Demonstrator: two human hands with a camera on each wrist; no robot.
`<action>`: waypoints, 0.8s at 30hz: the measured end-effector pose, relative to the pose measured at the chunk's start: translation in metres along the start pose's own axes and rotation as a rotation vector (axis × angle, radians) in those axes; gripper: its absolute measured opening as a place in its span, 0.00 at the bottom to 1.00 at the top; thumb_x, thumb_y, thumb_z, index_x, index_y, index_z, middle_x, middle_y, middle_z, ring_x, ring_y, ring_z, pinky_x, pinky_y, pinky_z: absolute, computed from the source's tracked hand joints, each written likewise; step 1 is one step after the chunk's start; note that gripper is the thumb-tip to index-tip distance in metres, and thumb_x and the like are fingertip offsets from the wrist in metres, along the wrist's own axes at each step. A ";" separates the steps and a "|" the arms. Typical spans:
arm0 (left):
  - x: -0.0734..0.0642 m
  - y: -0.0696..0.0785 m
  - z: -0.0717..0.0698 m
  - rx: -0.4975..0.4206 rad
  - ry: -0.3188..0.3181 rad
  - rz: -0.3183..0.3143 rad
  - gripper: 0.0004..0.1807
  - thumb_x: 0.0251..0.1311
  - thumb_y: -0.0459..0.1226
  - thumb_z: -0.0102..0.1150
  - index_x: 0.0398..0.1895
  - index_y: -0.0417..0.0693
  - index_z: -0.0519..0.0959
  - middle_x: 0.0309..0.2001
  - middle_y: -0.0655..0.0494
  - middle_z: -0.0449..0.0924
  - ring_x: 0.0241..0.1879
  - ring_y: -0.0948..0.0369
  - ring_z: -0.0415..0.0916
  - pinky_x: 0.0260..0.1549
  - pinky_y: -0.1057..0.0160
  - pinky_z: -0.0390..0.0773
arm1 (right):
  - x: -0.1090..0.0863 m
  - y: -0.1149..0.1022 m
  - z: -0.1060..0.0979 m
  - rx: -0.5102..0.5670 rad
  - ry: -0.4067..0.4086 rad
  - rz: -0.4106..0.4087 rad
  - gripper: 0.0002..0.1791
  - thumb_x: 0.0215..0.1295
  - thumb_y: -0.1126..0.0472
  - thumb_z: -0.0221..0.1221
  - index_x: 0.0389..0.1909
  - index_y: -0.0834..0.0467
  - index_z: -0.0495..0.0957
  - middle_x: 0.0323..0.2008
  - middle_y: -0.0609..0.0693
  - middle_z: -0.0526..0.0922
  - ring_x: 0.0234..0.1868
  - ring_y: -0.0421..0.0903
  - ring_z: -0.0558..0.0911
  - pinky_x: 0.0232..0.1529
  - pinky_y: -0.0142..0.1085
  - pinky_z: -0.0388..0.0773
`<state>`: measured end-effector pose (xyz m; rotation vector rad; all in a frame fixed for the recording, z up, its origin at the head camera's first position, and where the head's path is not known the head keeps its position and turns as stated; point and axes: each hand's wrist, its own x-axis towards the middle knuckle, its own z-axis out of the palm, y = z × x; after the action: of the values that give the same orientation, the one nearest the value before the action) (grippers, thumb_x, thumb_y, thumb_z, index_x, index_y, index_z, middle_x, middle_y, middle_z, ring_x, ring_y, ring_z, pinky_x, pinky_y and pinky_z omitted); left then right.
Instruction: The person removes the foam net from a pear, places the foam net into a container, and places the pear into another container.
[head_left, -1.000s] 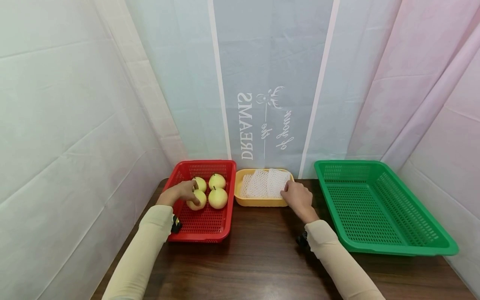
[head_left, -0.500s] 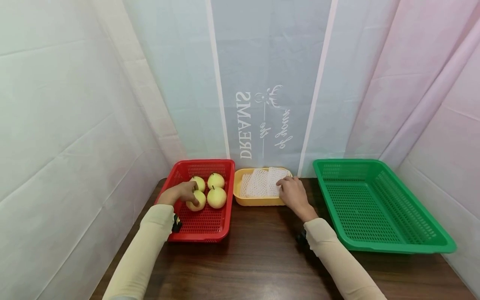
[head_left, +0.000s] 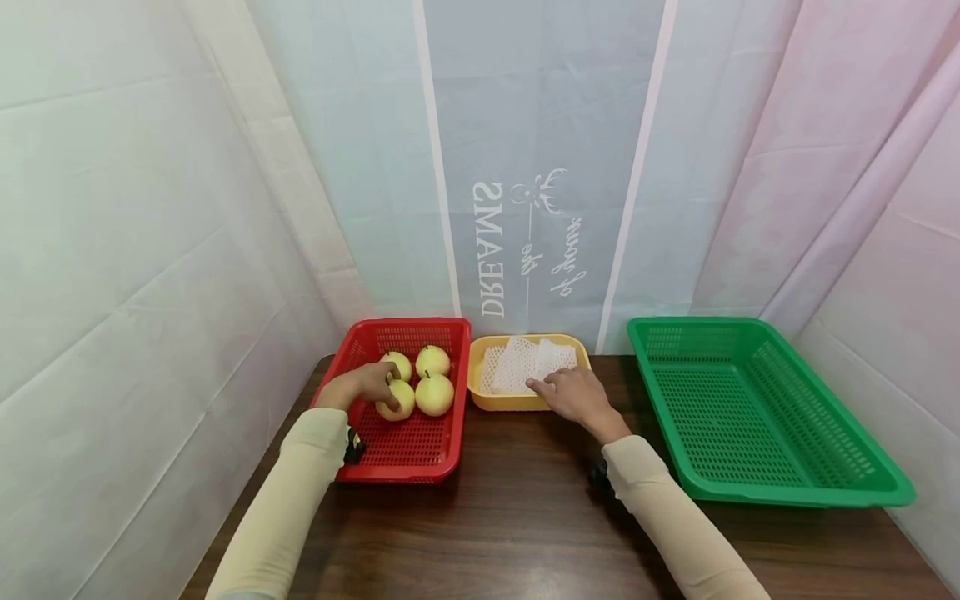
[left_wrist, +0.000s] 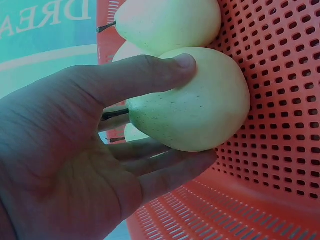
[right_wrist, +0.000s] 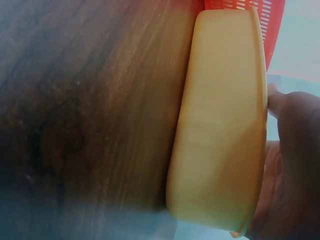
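Observation:
Inside the red basket (head_left: 420, 454), my left hand (head_left: 366, 386) holds a pale yellow pear (left_wrist: 215, 105). The left wrist view shows the thumb on one side of the pear and the fingers along the other, stem toward the palm. Several more pears (head_left: 435, 394) lie right beside it. My right hand (head_left: 577, 393) reaches over the front rim of a yellow tray (head_left: 510, 403), its thumb stretched left over white foam net sleeves (head_left: 516, 367). In the right wrist view the tray's wall (right_wrist: 220, 115) hides most of the fingers.
To the right stands a large green basket (head_left: 742, 425) with slotted sides. All the containers are on a dark wood table (head_left: 510, 517), set near a hanging curtain (head_left: 555, 125) at the back. The yellow tray sits close to the red basket's right side.
My right hand has moved left and slightly toward me, from the tray's right end to over the sleeves, its thumb spreading. The right-hand sleeve has shifted shape. The left hand stays on its pear.

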<state>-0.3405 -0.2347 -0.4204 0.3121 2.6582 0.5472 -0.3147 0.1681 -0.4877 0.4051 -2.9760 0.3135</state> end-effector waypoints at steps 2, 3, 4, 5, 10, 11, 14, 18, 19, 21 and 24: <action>0.000 -0.001 0.000 -0.001 -0.002 0.003 0.33 0.57 0.37 0.75 0.66 0.40 0.74 0.64 0.38 0.77 0.57 0.47 0.77 0.55 0.48 0.80 | 0.000 -0.001 0.000 -0.009 -0.025 -0.002 0.36 0.83 0.33 0.43 0.53 0.57 0.90 0.58 0.58 0.89 0.61 0.62 0.85 0.68 0.58 0.76; 0.000 -0.001 0.001 -0.003 -0.002 0.003 0.33 0.57 0.37 0.75 0.66 0.40 0.74 0.64 0.38 0.77 0.58 0.47 0.77 0.55 0.48 0.80 | -0.001 -0.001 0.000 -0.011 -0.038 -0.002 0.37 0.83 0.34 0.42 0.55 0.57 0.90 0.59 0.58 0.88 0.62 0.62 0.84 0.69 0.58 0.75; 0.000 -0.002 0.001 -0.001 -0.004 0.005 0.34 0.57 0.37 0.75 0.66 0.40 0.73 0.64 0.38 0.77 0.58 0.47 0.77 0.56 0.48 0.80 | -0.001 -0.001 0.000 -0.013 -0.049 -0.003 0.37 0.83 0.34 0.41 0.56 0.57 0.89 0.60 0.59 0.88 0.63 0.63 0.83 0.70 0.59 0.73; 0.000 -0.002 0.001 -0.001 -0.005 0.007 0.34 0.58 0.37 0.75 0.66 0.40 0.73 0.65 0.37 0.77 0.59 0.46 0.77 0.56 0.47 0.80 | -0.001 -0.001 0.000 -0.012 -0.057 -0.001 0.37 0.84 0.34 0.40 0.57 0.57 0.88 0.61 0.59 0.87 0.64 0.63 0.82 0.71 0.59 0.72; -0.001 -0.003 0.001 -0.008 -0.012 0.019 0.36 0.58 0.36 0.74 0.69 0.38 0.72 0.70 0.33 0.73 0.66 0.41 0.74 0.62 0.44 0.78 | -0.002 -0.001 0.001 0.005 -0.042 -0.008 0.36 0.84 0.36 0.42 0.56 0.59 0.88 0.62 0.61 0.86 0.65 0.64 0.81 0.71 0.60 0.71; -0.001 -0.003 0.001 -0.011 -0.013 0.021 0.37 0.59 0.37 0.74 0.70 0.38 0.71 0.71 0.32 0.71 0.67 0.40 0.73 0.63 0.43 0.78 | -0.002 -0.002 0.001 0.010 -0.031 -0.011 0.35 0.84 0.37 0.43 0.55 0.59 0.89 0.61 0.61 0.86 0.64 0.64 0.81 0.70 0.60 0.72; -0.002 -0.004 0.000 -0.022 -0.019 0.029 0.38 0.60 0.37 0.73 0.72 0.36 0.70 0.73 0.30 0.69 0.70 0.38 0.71 0.64 0.42 0.76 | -0.002 -0.001 0.001 0.030 0.004 -0.017 0.33 0.84 0.39 0.46 0.52 0.61 0.89 0.58 0.62 0.87 0.62 0.64 0.83 0.68 0.60 0.74; -0.004 -0.004 -0.002 -0.031 -0.021 0.030 0.38 0.60 0.38 0.73 0.72 0.35 0.70 0.71 0.31 0.70 0.68 0.40 0.73 0.63 0.43 0.77 | -0.003 -0.001 -0.001 0.058 0.047 -0.014 0.31 0.84 0.40 0.49 0.48 0.62 0.90 0.56 0.62 0.88 0.59 0.63 0.84 0.65 0.58 0.78; -0.004 -0.003 -0.002 -0.034 -0.020 0.029 0.38 0.60 0.38 0.74 0.72 0.35 0.70 0.71 0.32 0.71 0.67 0.41 0.73 0.63 0.44 0.77 | -0.003 -0.001 -0.001 0.064 0.055 -0.012 0.31 0.83 0.41 0.50 0.48 0.63 0.90 0.56 0.62 0.87 0.59 0.62 0.84 0.64 0.58 0.78; -0.005 -0.003 -0.003 -0.031 -0.021 0.033 0.38 0.60 0.38 0.74 0.71 0.35 0.71 0.69 0.32 0.72 0.66 0.42 0.74 0.62 0.44 0.78 | -0.003 -0.001 -0.002 0.071 0.068 -0.008 0.30 0.83 0.41 0.51 0.49 0.63 0.89 0.56 0.62 0.87 0.58 0.62 0.84 0.63 0.57 0.79; -0.006 -0.003 -0.004 -0.028 -0.019 0.037 0.37 0.61 0.39 0.73 0.71 0.34 0.71 0.68 0.31 0.73 0.65 0.42 0.75 0.62 0.44 0.78 | -0.003 -0.001 -0.004 0.072 0.073 -0.005 0.30 0.83 0.40 0.51 0.49 0.63 0.89 0.56 0.62 0.87 0.57 0.61 0.85 0.61 0.56 0.81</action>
<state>-0.3374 -0.2402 -0.4157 0.3574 2.6294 0.5895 -0.3114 0.1689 -0.4839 0.3996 -2.8983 0.4267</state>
